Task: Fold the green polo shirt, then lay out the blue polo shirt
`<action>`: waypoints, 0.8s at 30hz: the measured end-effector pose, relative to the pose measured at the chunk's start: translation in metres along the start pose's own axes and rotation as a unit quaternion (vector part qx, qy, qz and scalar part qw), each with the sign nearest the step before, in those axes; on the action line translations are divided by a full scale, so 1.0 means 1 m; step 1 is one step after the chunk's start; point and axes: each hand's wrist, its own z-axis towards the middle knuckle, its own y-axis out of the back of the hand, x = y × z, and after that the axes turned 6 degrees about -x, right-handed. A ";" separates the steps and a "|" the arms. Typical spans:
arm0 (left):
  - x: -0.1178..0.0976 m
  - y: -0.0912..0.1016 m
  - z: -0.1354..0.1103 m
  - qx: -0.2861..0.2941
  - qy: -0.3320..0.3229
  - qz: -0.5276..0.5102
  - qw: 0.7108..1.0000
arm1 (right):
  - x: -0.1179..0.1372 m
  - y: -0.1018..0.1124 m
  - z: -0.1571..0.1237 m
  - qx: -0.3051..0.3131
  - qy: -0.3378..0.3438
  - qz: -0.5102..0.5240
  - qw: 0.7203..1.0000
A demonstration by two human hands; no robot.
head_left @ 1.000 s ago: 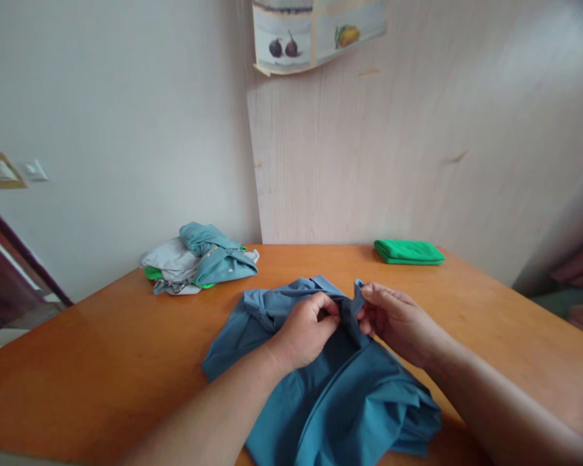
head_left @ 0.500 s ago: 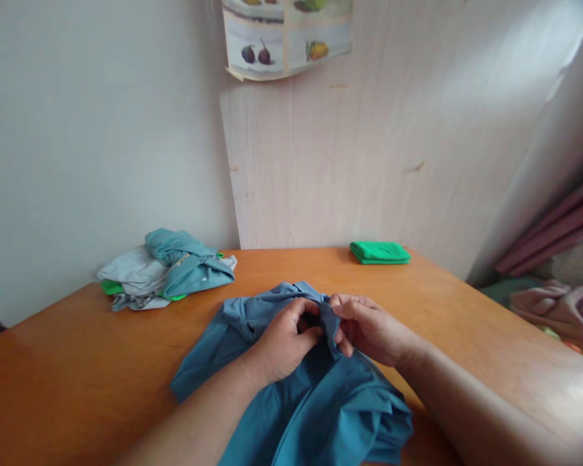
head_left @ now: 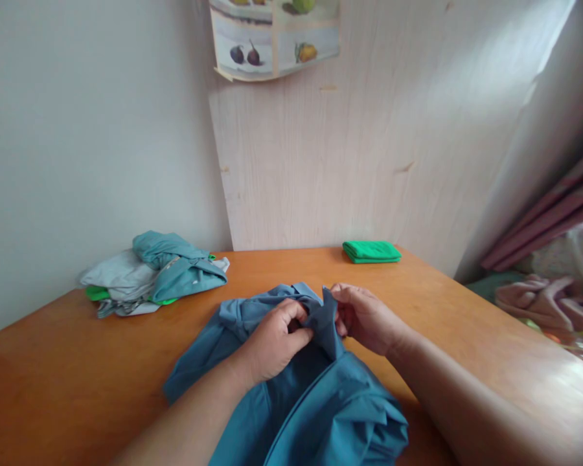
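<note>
A crumpled blue garment (head_left: 315, 401) lies on the orange wooden table (head_left: 78, 362) right in front of me. My left hand (head_left: 274, 340) is closed, its fingers pinching a raised fold near the garment's far edge. My right hand (head_left: 362, 317) is closed too and pinches the same upright flap of blue cloth from the right side. The two hands almost touch across the flap.
A heap of teal, grey and green clothes (head_left: 150, 275) sits at the table's back left. A folded green cloth (head_left: 372, 251) lies at the back, by the pale wood wall panel. Pink and other fabrics (head_left: 548, 298) lie beyond the table's right edge.
My view has swung to the right, so everything sits further left in the picture. Both hands keep their pinch on the blue cloth, and the flap between them now stands a little higher.
</note>
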 end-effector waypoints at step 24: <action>-0.008 0.006 -0.006 -0.027 0.192 -0.132 0.972 | 0.000 -0.023 -0.023 0.029 0.046 -0.281 0.958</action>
